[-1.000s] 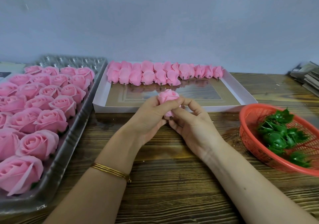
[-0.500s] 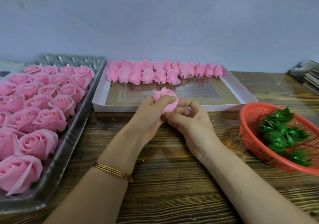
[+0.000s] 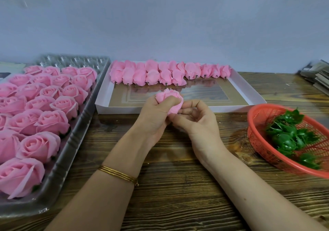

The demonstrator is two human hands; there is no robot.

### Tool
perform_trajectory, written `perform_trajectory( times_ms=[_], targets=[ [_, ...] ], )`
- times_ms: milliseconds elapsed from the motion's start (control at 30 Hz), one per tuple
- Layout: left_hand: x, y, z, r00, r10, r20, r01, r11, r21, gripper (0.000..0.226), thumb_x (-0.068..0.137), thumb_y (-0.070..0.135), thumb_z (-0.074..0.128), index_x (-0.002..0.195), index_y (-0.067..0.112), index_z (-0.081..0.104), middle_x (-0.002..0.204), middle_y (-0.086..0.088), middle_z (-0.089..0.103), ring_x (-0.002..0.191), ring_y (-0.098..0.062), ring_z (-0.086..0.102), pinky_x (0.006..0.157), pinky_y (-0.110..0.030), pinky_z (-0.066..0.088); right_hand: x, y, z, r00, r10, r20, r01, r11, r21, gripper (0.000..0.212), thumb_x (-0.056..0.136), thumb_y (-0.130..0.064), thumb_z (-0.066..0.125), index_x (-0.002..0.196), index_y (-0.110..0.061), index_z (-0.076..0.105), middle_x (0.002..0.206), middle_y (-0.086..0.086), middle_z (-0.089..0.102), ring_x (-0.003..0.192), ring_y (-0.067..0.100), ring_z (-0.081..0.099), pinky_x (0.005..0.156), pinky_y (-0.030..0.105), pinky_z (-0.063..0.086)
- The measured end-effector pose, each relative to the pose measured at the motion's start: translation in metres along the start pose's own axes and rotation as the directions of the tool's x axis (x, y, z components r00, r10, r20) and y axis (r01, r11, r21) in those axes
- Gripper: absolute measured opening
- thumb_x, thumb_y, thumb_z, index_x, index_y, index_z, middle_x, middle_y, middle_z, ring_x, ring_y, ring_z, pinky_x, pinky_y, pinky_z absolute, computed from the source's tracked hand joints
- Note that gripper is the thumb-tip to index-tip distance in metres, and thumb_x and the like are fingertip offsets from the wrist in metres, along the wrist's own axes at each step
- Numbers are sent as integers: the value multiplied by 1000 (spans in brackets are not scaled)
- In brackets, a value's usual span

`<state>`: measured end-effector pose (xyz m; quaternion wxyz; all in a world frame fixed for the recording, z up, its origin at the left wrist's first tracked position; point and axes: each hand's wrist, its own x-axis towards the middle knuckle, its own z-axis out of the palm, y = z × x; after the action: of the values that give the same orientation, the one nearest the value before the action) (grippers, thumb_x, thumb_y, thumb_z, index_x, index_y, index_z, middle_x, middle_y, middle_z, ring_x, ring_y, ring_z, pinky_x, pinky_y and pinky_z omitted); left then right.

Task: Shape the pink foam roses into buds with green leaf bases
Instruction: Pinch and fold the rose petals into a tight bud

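A pink foam rose (image 3: 168,95) is held above the wooden table, in front of the white box. My left hand (image 3: 156,117) grips it from the left, thumb curled over its petals. My right hand (image 3: 195,120) pinches its lower right side with curled fingers. Several open pink roses (image 3: 46,122) fill the clear plastic tray (image 3: 74,141) at the left. Several shaped pink buds (image 3: 160,73) lie in rows at the back of the white box (image 3: 249,92). Green leaf bases (image 3: 288,136) lie in the red basket (image 3: 258,140) at the right.
The wooden table (image 3: 178,186) shows bare planks between my forearms and toward the front. A stack of papers or cards (image 3: 318,76) sits at the far right edge. A grey wall stands behind everything.
The rose has tilted and been squeezed tighter between my hands. My left thumb has moved over its top and my right fingers have shifted to its lower right side.
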<state>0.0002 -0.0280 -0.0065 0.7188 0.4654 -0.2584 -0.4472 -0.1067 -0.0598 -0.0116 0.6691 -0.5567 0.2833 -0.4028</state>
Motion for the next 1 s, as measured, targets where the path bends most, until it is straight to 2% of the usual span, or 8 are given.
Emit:
perform_trajectory(
  times_ms=[67, 133, 167, 233, 500, 700, 900, 1000],
  targets=[
    [1, -1, -1, 1000, 5, -13, -5, 1000, 0, 14, 84, 2, 58, 77, 11, 66, 82, -13, 58, 91, -35, 57, 98, -68, 42, 0, 0, 0, 1000, 3, -7, -3, 1000, -4, 29, 74, 7, 77, 96, -3, 59, 78, 5, 68, 71, 16, 64, 73, 27, 55],
    [2, -2, -2, 1000, 10, 0, -10, 1000, 1, 22, 90, -1, 53, 76, 12, 65, 77, -10, 59, 84, -32, 58, 82, -55, 56, 1, 0, 0, 1000, 26, -11, -26, 1000, 15, 24, 78, 5, 73, 95, -3, 59, 81, 13, 67, 73, 20, 63, 71, 28, 54],
    [1, -1, -2, 1000, 12, 9, -12, 1000, 7, 23, 91, 0, 52, 76, 13, 65, 73, -7, 59, 78, -29, 57, 68, -43, 55, 1, -1, 0, 999, 48, -9, -48, 998, 40, 18, 82, 3, 70, 94, -3, 58, 82, 18, 65, 75, 23, 62, 70, 28, 53],
    [-1, 1, -1, 1000, 8, 18, -8, 1000, 22, 23, 92, 3, 52, 75, 13, 64, 70, -5, 57, 71, -22, 53, 60, -35, 41, 3, -2, 0, 996, 92, -10, -91, 992, 88, 7, 89, -3, 62, 87, -7, 57, 83, 23, 63, 74, 24, 61, 64, 26, 51],
    [-4, 1, 6, 990, -7, 143, -1, 999, 55, 19, 94, 0, 48, 82, 11, 59, 75, -9, 54, 74, -26, 52, 56, -30, 43, 10, 3, -3, 988, 60, -144, -57, 998, 26, 14, 87, -4, 68, 80, -9, 57, 64, 9, 60, 63, 24, 58, 59, 28, 50],
    [-2, -2, 3, 986, -25, 166, 19, 999, 38, 14, 94, -2, 49, 88, 8, 58, 89, -17, 54, 91, -34, 52, 62, -33, 47, 11, 5, -4, 982, 4, -188, -19, 997, -78, 15, 86, -10, 70, 77, -11, 58, 71, 17, 61, 66, 27, 61, 65, 37, 51],
    [-2, -2, 2, 978, -18, 209, 6, 998, 55, 18, 93, -3, 49, 82, 7, 58, 75, -8, 54, 70, -19, 54, 52, -26, 46, 11, 8, -6, 983, -52, -177, 17, 980, -196, 14, 84, -12, 72, 79, -10, 59, 60, 6, 67, 56, 18, 65, 58, 32, 53],
    [-2, -2, 2, 973, -17, 231, 6, 999, 50, 16, 89, -1, 51, 79, 8, 60, 84, -16, 53, 80, -28, 53, 58, -30, 46, 10, 8, -8, 977, -89, -193, 37, 965, -261, 16, 72, -17, 73, 79, -15, 59, 66, 11, 69, 64, 26, 69, 67, 43, 58]
  ],
)
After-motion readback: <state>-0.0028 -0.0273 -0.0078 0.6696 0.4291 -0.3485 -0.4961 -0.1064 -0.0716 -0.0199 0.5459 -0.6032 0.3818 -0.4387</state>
